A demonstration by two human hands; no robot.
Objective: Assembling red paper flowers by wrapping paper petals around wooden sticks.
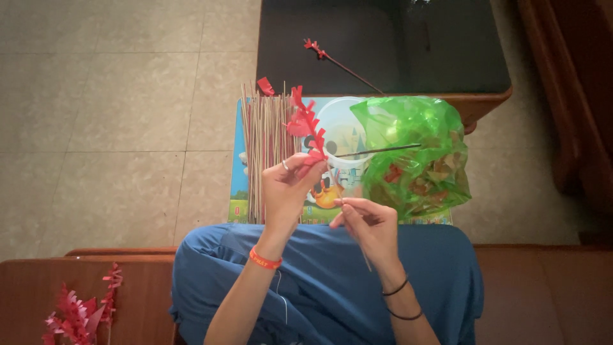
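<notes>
Left hand (287,182) fingers pinch the red paper-fringed stick (308,131); right hand (367,220) fingers pinch its lower end. Loose grip risks unwinding.

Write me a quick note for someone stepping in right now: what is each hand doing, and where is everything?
Left hand: pinches the red paper fringe wound on a thin stick.
Right hand: grips the stick's lower end.
Bundle of bare sticks lies on the colourful small table, beside a clear plastic tub and a green plastic bag.
Done: finished red pieces on the wooden bench on the left, one on the dark table ahead.
Left: stick only partly wrapped; many bare sticks unused.
</notes>
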